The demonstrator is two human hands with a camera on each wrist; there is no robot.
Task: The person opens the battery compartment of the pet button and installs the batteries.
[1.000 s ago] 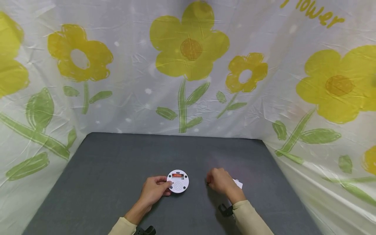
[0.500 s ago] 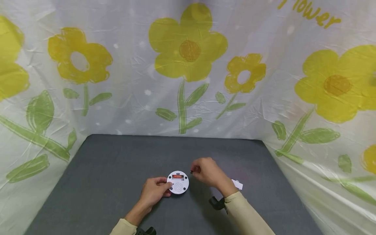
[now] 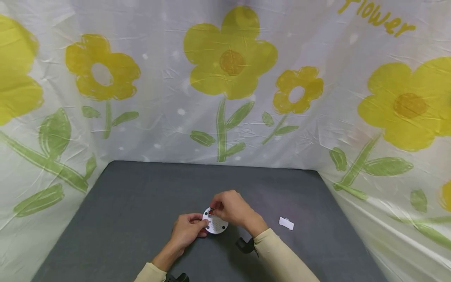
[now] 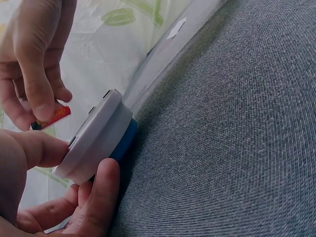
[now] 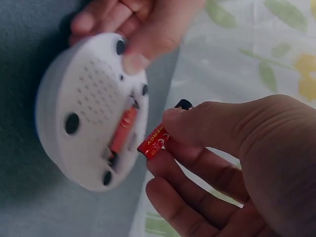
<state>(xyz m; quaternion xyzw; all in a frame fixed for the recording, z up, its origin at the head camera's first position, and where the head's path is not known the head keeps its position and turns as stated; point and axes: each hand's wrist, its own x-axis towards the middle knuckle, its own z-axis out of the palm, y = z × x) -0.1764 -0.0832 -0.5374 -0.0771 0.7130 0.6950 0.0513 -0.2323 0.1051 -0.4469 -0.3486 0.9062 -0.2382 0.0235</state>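
- Dark grey table (image 3: 158, 188): it bears the work, laid out between the two arms.
- Left hand (image 3: 188, 231): grasping the device's edge, thumb above and fingers against the side, probably to steady it with the compartment face upward.
- Right hand (image 3: 232, 205): thumb and fingers pinch one battery near its middle, apparently leaving its ends free for lining up.
- Round white battery-powered device (image 5: 94, 128): in the left hand at the table's near middle, blue side (image 4: 123, 140) down; touching the table or just above, I cannot tell. Its face has a patch of small holes, dark round feet and an uncovered slot.
- White battery cover (image 3: 286, 223): flat on the table to the right, likely set there out of the way.
- Seated battery (image 5: 123, 129): orange-red, lying in the slot.
- Held battery (image 5: 155, 140): red with a black end and yellow lettering, just over the device.
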